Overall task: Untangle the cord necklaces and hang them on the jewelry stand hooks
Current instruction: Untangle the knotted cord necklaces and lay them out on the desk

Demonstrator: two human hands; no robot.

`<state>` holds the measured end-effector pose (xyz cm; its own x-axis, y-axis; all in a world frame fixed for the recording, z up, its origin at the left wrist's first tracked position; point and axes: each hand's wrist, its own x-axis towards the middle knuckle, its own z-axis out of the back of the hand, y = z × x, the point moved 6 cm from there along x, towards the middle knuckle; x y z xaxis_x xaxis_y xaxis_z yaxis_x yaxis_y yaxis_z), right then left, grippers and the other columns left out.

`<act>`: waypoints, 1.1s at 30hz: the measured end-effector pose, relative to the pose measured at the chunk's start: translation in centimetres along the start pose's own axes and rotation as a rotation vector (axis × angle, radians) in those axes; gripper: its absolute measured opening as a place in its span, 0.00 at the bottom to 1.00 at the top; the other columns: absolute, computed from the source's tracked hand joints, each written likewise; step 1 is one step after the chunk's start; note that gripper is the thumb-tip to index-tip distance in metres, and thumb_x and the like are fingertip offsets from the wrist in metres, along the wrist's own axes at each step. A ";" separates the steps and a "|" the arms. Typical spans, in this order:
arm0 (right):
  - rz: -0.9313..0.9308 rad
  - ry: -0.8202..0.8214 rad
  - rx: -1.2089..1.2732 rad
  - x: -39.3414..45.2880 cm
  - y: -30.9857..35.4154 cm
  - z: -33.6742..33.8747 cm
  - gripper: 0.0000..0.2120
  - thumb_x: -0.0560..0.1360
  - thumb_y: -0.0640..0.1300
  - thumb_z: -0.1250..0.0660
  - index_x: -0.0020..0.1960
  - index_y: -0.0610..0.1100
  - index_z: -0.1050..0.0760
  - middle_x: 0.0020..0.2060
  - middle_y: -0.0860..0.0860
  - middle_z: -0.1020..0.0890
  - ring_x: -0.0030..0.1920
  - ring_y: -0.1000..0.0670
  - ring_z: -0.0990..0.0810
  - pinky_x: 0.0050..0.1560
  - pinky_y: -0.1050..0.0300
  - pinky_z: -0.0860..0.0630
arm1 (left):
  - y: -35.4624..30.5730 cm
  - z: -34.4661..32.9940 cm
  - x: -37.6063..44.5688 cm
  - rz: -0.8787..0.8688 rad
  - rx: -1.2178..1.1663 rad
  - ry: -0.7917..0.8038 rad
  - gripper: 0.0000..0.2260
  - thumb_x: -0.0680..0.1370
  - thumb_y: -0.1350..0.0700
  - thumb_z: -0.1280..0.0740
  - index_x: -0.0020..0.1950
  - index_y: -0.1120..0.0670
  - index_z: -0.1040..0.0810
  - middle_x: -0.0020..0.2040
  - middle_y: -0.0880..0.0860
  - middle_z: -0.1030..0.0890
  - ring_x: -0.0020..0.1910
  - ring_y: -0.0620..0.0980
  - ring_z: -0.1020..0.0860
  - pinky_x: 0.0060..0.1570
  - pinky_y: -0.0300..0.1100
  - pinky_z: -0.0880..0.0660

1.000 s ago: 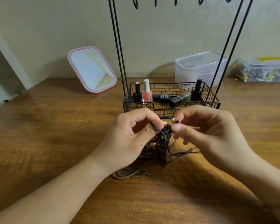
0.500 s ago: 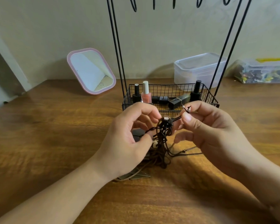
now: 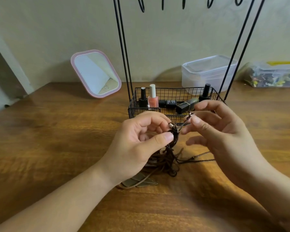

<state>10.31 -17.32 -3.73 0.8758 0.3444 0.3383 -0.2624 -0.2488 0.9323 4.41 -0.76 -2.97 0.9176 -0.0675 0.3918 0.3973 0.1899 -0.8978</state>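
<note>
A tangle of dark brown cord necklaces (image 3: 170, 156) hangs between my hands above the wooden table, its lower loops and flat leaf-shaped pendants (image 3: 141, 181) lying on the wood. My left hand (image 3: 141, 144) pinches the knotted top of the bundle between thumb and forefinger. My right hand (image 3: 214, 131) pinches one cord end with a small metal clasp, drawn out up and to the right. The black wire jewelry stand (image 3: 124, 47) rises behind, its hooks (image 3: 141, 5) bare at the top edge.
The stand's wire basket (image 3: 132, 106) holds several nail polish bottles and a dark tube. A pink-framed mirror (image 3: 95, 74) leans at back left. A clear lidded box (image 3: 208, 71) and a clear bag of small items (image 3: 273, 76) sit at back right.
Both hands have lifted the knot off the table. My right hand has pulled one cord end out to the right, away from my left hand.
</note>
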 end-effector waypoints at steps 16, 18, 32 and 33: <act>0.360 0.104 -0.725 -1.3 2.4 -1.4 0.03 0.72 0.50 0.27 0.45 0.53 0.16 0.39 0.55 0.17 0.43 0.51 0.18 0.35 0.51 0.22 | 0.0 -0.3 0.1 0.078 -0.109 0.023 0.04 0.72 0.61 0.29 0.43 0.52 0.17 0.38 0.47 0.20 0.40 0.43 0.24 0.42 0.34 0.25; 0.314 0.107 -0.650 -1.3 2.3 -1.3 0.01 0.73 0.50 0.27 0.43 0.54 0.17 0.38 0.54 0.17 0.41 0.50 0.18 0.35 0.51 0.22 | 0.1 -0.2 0.1 0.087 -0.095 0.041 0.04 0.73 0.60 0.29 0.43 0.51 0.17 0.38 0.47 0.21 0.40 0.43 0.24 0.42 0.34 0.25; -0.173 0.075 0.120 -0.2 0.0 -1.0 0.07 0.70 0.31 0.33 0.46 0.41 0.23 0.33 0.43 0.19 0.37 0.45 0.17 0.36 0.53 0.19 | 1.2 -0.1 0.1 0.217 -0.387 0.046 0.04 0.75 0.62 0.36 0.45 0.53 0.23 0.38 0.52 0.24 0.40 0.47 0.24 0.42 0.36 0.25; -0.182 0.067 0.129 -0.2 0.1 -1.0 0.08 0.71 0.31 0.33 0.48 0.40 0.23 0.33 0.43 0.20 0.36 0.45 0.18 0.36 0.53 0.19 | 1.3 -0.1 0.1 0.229 -0.429 0.045 0.05 0.75 0.62 0.36 0.45 0.53 0.23 0.39 0.52 0.25 0.40 0.48 0.25 0.42 0.37 0.27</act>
<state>9.78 -16.52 -3.60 0.8737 0.4529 0.1777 -0.0445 -0.2894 0.9562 5.06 -0.60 -4.13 0.9780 -0.1150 0.1738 0.1463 -0.2151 -0.9656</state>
